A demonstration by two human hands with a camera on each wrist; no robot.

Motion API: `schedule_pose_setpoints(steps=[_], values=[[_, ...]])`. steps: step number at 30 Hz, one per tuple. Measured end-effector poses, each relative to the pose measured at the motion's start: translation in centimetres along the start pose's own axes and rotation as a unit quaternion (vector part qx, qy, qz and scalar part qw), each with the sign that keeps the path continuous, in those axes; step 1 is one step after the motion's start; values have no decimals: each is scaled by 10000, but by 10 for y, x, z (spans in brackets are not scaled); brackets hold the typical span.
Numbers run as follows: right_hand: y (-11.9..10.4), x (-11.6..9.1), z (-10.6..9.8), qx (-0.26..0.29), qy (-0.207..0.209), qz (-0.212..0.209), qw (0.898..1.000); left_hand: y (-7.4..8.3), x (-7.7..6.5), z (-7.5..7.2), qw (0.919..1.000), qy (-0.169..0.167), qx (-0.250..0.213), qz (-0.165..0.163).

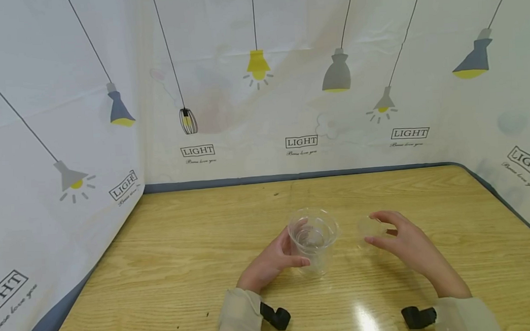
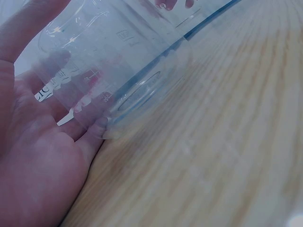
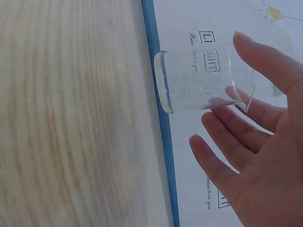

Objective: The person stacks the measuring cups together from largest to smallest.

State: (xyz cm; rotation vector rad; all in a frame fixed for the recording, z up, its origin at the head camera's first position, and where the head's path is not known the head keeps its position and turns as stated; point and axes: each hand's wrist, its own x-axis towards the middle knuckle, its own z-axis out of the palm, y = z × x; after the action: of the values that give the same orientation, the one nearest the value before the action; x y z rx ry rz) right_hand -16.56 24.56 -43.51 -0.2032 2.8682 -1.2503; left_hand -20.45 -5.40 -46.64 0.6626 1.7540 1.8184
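My left hand point(image 1: 271, 261) grips a large clear beaker point(image 1: 314, 232) from its left side, thumb in front and fingers behind. Faint measuring marks show on the beaker's wall in the left wrist view. Whether its base touches the table cannot be told. To the right, my right hand point(image 1: 406, 236) holds a small clear beaker point(image 3: 194, 80) by the rim end, between thumb and fingers. This smaller one has a pouring lip and faint printed marks. Its base appears raised off the table in the right wrist view. No contents show clearly in either beaker.
The wooden table point(image 1: 184, 238) meets a white printed cloth point(image 1: 236, 107) at the back and both sides, with a blue-grey band along the edge. Black camera mounts point(image 1: 278, 317) sit at both wrists. A bright reflection lies near the front of the table.
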Motion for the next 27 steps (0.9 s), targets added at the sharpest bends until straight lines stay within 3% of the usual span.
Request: schedule_pose_setpoints(steps=[10, 27], values=[[-6, -1, -1, 49, 35, -40, 10000, -19, 8, -6, 9999, 99, 62, -4], [-18, -2, -4, -20, 96, -190, 9998, -21, 9, -7, 9999, 91, 119, 9]])
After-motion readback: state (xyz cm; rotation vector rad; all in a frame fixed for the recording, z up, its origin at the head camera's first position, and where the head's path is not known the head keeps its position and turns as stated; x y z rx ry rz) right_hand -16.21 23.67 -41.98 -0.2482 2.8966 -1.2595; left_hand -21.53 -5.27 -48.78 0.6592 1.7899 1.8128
